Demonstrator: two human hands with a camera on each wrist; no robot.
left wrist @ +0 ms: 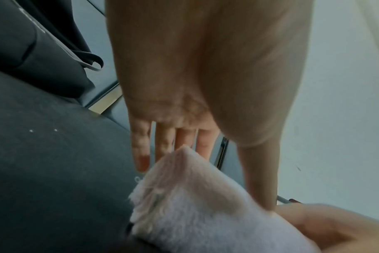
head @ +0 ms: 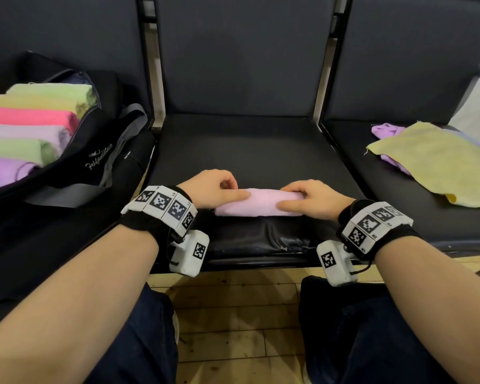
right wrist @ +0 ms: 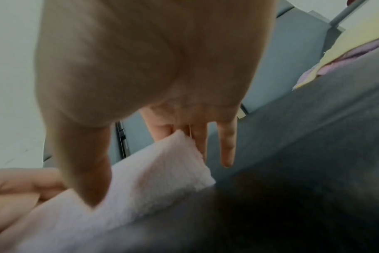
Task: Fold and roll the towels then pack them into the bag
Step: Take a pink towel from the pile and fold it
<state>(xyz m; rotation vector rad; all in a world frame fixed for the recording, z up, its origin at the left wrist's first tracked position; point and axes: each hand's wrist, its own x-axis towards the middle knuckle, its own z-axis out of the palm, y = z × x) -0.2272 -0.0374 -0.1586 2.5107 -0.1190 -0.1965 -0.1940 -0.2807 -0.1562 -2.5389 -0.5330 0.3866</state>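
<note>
A pale pink towel roll (head: 261, 204) lies crosswise near the front edge of the middle black seat (head: 247, 145). My left hand (head: 234, 189) grips its left end, thumb on the near side and fingers (left wrist: 141, 150) behind the roll (left wrist: 195, 214). My right hand (head: 290, 199) grips the right end the same way, thumb in front and fingers (right wrist: 227, 147) behind the towel (right wrist: 145, 181). The open black bag (head: 94, 162) on the left seat holds several rolled towels (head: 25, 128) side by side.
On the right seat a flat yellow towel (head: 432, 162) lies over a purple one (head: 385, 130). Grey bag straps (head: 122, 139) hang toward the middle seat. Seat backs stand behind; wooden floor (head: 233, 314) and my knees are below.
</note>
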